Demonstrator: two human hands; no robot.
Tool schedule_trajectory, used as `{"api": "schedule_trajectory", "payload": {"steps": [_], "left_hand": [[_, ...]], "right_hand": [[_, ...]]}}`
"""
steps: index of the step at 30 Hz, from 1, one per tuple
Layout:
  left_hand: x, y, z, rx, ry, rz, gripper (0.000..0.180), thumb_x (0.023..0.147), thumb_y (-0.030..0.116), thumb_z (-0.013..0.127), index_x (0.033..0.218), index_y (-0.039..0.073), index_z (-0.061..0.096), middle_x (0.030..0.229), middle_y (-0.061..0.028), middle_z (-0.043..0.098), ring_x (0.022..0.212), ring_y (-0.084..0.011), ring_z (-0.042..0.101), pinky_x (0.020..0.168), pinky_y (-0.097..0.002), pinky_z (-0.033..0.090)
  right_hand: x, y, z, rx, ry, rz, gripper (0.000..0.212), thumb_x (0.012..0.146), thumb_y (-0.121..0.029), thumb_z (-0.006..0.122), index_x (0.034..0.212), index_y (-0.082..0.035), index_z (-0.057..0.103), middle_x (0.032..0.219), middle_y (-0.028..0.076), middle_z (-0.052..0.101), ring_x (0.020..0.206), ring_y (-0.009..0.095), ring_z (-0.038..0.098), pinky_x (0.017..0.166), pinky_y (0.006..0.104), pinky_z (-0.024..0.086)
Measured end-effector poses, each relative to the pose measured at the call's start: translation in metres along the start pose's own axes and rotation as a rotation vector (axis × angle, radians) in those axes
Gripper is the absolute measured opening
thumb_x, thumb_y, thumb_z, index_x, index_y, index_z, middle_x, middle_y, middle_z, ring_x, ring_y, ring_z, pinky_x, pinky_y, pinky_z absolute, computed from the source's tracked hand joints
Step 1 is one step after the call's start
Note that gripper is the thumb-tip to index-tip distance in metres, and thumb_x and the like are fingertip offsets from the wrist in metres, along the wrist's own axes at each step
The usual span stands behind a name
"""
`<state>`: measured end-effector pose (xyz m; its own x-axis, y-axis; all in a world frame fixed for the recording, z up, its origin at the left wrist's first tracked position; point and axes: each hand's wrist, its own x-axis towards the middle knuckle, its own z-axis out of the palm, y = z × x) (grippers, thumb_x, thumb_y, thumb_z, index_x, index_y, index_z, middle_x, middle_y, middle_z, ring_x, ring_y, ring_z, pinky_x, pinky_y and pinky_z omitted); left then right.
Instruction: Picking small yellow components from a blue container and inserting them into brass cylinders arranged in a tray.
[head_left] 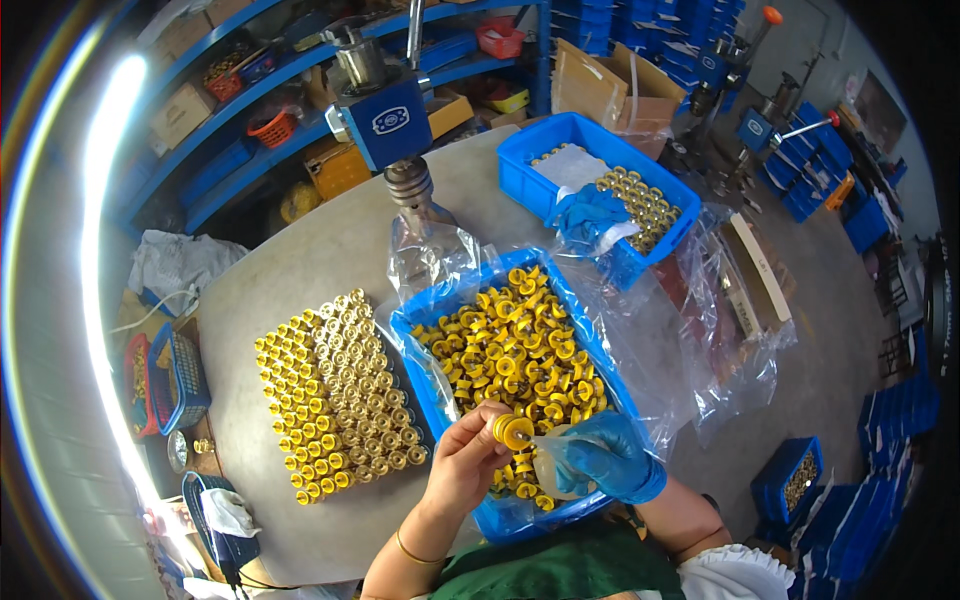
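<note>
My left hand [470,452], bare with a bangle on the wrist, pinches a round yellow part [514,432] with a grooved rim and a small metal pin at its centre. Close beside it, my right hand [615,462] wears a blue glove. Its fingers are closed around a translucent whitish thing [548,468], whose tip is near the pin; its kind I cannot make out. Both hands are over the front of a blue bin [412,318] heaped with loose yellow parts [515,345]. Left of the bin, yellow-topped brass-coloured parts [300,410] stand in tight rows next to bare brass-coloured ones [365,385].
A blue press [392,125] rises behind the bin, clear plastic film [430,245] below it. Another blue bin [525,165] at the back right holds brass-coloured parts and a blue glove [590,215]. Baskets [178,375] stand left; a carton [755,270] lies right in plastic.
</note>
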<state>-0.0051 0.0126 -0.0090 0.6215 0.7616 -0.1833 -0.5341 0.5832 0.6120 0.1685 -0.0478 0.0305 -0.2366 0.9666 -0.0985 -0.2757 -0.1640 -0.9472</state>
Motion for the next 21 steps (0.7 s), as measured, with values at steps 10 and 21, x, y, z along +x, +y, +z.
{"api": "schedule_trajectory", "payload": {"steps": [10,21], "left_hand": [[0.019,0.114,-0.095,1.617,0.742,0.723,0.006,0.074,0.011,0.058,0.076,0.006,0.057,0.079,-0.0052,0.047,0.065,-0.0141,0.043,0.058,-0.0241,0.035],[0.059,0.164,-0.217,1.738,1.235,0.51,0.017,0.069,0.024,0.065,0.077,0.01,0.064,0.084,-0.009,0.048,0.082,-0.024,0.048,0.073,-0.0339,0.04]], "right_hand": [[-0.006,0.017,-0.014,0.153,0.113,-0.053,0.027,0.084,-0.016,0.044,0.071,0.004,0.057,0.057,0.009,0.056,0.043,0.009,0.05,0.042,0.0208,0.04],[-0.005,0.017,-0.01,0.116,0.133,-0.055,0.031,0.082,-0.021,0.047,0.067,0.004,0.057,0.055,0.01,0.056,0.043,0.011,0.051,0.041,0.0216,0.041]]}}
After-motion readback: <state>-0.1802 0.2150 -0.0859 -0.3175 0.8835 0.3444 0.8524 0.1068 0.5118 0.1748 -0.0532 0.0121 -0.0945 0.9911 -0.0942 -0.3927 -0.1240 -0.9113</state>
